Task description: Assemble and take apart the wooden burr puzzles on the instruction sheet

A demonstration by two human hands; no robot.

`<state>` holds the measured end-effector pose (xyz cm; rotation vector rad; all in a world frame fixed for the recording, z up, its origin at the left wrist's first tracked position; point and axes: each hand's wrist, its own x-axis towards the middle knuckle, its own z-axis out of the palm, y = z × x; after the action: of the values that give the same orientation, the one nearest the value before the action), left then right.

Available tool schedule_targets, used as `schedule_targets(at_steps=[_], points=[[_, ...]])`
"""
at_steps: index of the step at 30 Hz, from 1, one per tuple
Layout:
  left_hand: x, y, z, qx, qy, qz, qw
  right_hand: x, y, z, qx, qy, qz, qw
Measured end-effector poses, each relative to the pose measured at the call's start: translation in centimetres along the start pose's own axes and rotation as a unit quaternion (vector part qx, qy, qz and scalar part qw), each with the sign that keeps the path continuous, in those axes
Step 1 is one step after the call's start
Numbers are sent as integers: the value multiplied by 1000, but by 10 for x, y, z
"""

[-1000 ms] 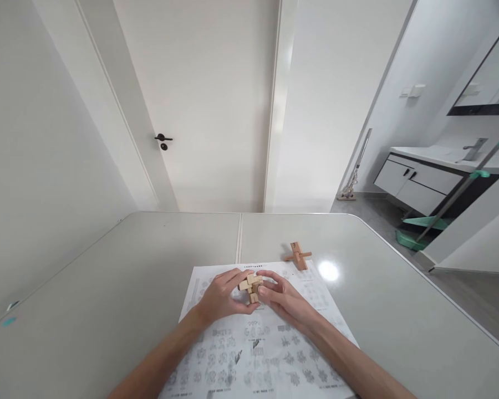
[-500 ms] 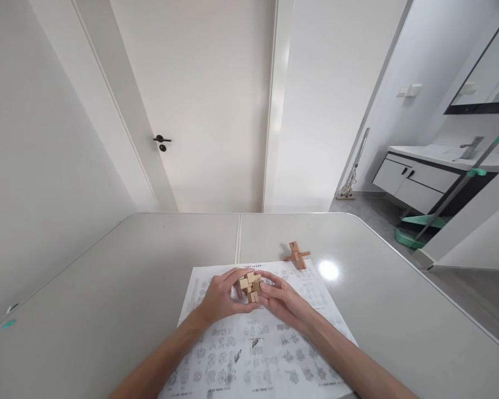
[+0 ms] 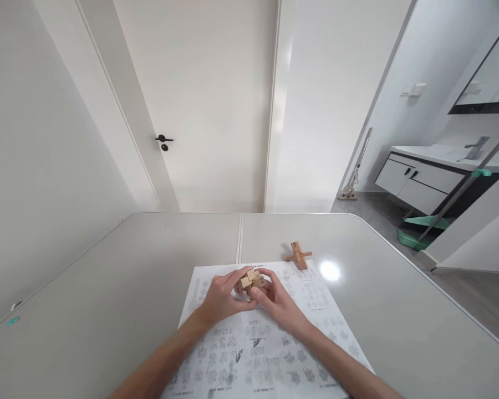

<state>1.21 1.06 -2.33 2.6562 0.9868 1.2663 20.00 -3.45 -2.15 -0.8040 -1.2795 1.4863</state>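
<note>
A wooden burr puzzle (image 3: 250, 280) of pale interlocking blocks is held just above a printed sheet, between both hands. My left hand (image 3: 227, 293) grips its left side, fingers curled over the back and thumb along the near lower edge. On the right side, my right hand (image 3: 276, 299) wraps round it with the thumb pressed on the near face. The fingers hide part of the blocks. Beyond the right hand, a second, reddish wooden cross-shaped puzzle (image 3: 298, 256) rests at the sheet's far right edge, touched by neither hand.
The paper sheet (image 3: 270, 354), printed with rows of small puzzle diagrams, lies under the hands on a grey table (image 3: 108, 299). Behind the table stands a white door (image 3: 208, 111). A washbasin cabinet (image 3: 419, 177), a mop (image 3: 357, 166) and a green dustpan (image 3: 413, 239) are at right.
My right thumb has moved from the puzzle's right side onto its near face, lower and further left. The left hand keeps its hold. The whole view has shifted slightly.
</note>
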Motion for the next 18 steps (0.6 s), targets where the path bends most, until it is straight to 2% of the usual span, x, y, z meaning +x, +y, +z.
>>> schedule_targets(at_steps=[3, 7, 18], points=[[0, 0, -1, 40, -11, 3, 999, 0, 6, 2, -92, 43, -33, 994], [0, 0, -2, 85, -9, 17, 996, 1, 12, 4, -183, 106, -18, 977], [-2, -1, 2, 80, -17, 39, 996, 4, 14, 5, -245, 148, -20, 958]])
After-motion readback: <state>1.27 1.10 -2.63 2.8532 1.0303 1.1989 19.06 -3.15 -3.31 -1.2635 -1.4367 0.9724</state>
